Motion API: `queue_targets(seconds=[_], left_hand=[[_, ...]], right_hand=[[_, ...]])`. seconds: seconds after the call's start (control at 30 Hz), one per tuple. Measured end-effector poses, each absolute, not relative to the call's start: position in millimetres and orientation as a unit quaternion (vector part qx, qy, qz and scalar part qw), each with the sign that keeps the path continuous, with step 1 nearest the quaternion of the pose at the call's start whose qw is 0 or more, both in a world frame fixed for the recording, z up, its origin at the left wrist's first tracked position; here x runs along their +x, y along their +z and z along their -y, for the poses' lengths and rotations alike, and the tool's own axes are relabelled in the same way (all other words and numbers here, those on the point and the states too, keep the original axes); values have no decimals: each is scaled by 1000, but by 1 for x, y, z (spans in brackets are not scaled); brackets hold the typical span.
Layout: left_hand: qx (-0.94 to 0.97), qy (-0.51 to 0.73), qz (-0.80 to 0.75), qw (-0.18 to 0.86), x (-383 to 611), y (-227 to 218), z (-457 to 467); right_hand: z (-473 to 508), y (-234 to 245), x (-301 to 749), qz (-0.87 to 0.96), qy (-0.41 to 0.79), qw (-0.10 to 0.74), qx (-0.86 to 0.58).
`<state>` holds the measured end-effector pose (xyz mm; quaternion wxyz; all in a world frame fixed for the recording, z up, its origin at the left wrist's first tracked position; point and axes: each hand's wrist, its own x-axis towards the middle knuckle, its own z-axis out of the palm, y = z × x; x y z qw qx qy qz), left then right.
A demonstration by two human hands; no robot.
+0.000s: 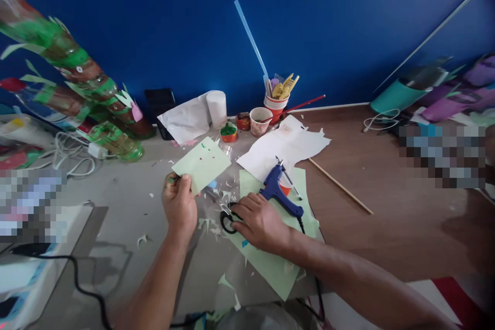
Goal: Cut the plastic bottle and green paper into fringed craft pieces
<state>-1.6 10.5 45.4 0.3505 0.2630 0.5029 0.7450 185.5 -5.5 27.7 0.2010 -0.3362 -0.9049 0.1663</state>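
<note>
My left hand [180, 197] pinches a piece of pale green paper [211, 160] between thumb and fingers, raised above the table. Small dark green and red specks mark the paper. My right hand [260, 220] is at the black-handled scissors [228, 223], its fingers curled over one handle loop, with the blades pointing away to the left. Beneath that hand lies a larger green sheet [270, 270]. A blue glue gun [276, 191] rests on the sheet just beyond my right hand, beside a thin brush [292, 181].
Paper scraps [207, 224] litter the grey tabletop [127, 191]. Along the blue wall stand paint cups [228, 132], a paper cup [260, 122] and a paper roll [216, 108]. Painted bottle trunks [93, 82] lean at left. A wooden stick [340, 185] lies right; a black cable [77, 273] runs left.
</note>
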Motion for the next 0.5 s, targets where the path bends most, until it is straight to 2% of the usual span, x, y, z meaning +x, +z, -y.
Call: queue_targets(seconds=[0.23, 0.5], left_hand=[[281, 742, -493, 356, 2, 44, -11], [280, 732, -499, 370, 0, 39, -12]], right_hand=[[9, 28, 181, 924, 116, 121, -344], [5, 40, 192, 919, 136, 104, -356]])
